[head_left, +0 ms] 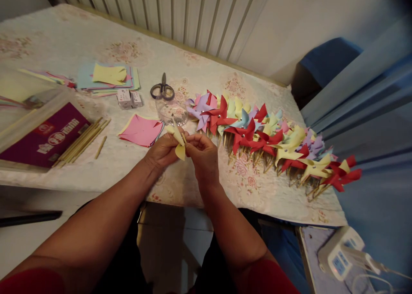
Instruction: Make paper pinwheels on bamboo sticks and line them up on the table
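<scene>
Yellow paper [177, 135] between both grips [162, 150] [205, 153]

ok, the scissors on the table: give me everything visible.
The scissors are small, with dark handles forming two rounded finger loops that look like plastic. The blades look closed, ending in one dark tip; their material is hard to tell. They lie flat on the flowered tablecloth, tip pointing away from the person, loops toward the person. They sit just beyond the clear round dish; whether the two touch is unclear. The hands aren't on them.
</scene>
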A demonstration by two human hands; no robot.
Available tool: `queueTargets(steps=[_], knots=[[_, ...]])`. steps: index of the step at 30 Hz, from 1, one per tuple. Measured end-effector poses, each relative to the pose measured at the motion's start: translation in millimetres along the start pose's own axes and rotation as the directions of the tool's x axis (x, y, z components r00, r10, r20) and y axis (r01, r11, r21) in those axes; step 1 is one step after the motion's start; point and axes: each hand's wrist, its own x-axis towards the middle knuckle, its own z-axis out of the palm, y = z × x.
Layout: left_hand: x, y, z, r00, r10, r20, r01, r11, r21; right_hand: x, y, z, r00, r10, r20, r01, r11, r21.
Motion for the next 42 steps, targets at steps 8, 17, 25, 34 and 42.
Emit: queueTargets(steps=[8,17,25,34,42], knots=[[-0.9,1.1,3.3,1.0,-0.009,-0.005,0.009,1.0,0.017,-4.1,-5.0,2.0,0.998,-0.058,-0.031,0.055,0.996,-0.071],[0.9,-0.1,1.3,0.999,-0.014,0.033,0.013,1.0,0.013,-5.5,5.3,2.8,0.974,-0.204,-0.099,0.172,0.95,-0.262],[0.6,-1.0,0.4,0.999,-0.026,-0.039,0.026,1.0,0.011,-2.5,11.8,1.6,0.95,-0.293,-0.103,0.237,0.898,-0.37],[0.2,-2.0,2.3,0.999,-0.001,-0.039,0.002,1.0,0.022,-2.5,14.3,2.2,0.916,-0.384,-0.115,0.31,0.86,-0.406],[2.5,-2.8,-0.6,0.997,0.001,-0.073,0.003,0.998,0.059,-3.2,10.6,1.6,0.882,-0.462,-0.089,0.369,0.797,-0.479]])
